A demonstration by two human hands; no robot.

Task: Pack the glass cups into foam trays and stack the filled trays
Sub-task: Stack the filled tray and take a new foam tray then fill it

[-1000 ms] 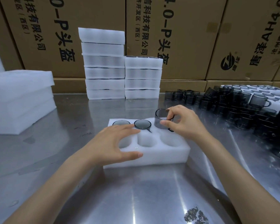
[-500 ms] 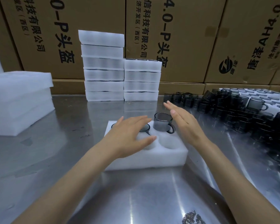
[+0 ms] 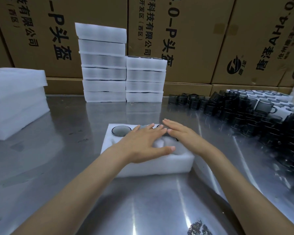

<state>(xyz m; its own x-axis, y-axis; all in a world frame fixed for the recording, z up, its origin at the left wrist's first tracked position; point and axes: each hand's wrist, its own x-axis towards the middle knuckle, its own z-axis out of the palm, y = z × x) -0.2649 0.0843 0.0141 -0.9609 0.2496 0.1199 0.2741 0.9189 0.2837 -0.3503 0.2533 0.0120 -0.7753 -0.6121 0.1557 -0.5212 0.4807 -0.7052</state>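
Note:
A white foam tray (image 3: 159, 167) lies on the steel table in front of me. A smoky glass cup (image 3: 121, 130) sits sunk in its far-left pocket; the other far pockets are mostly hidden under my hands. My left hand (image 3: 143, 141) lies flat over the tray's middle with straight fingers. My right hand (image 3: 178, 133) lies flat over the far-right pocket, fingers straight, pressing down on the cup there. The near pockets look empty where visible.
Two stacks of filled foam trays (image 3: 103, 65) (image 3: 145, 78) stand at the back against cardboard boxes. A pile of foam sheets (image 3: 15, 102) lies at the left. Several loose dark glass cups (image 3: 244, 112) crowd the right side of the table.
My right hand let go of the cup it held at the far-right pocket, opened, and came down flat on it. The cup has sunk into the tray. My left hand slid toward the tray's middle.

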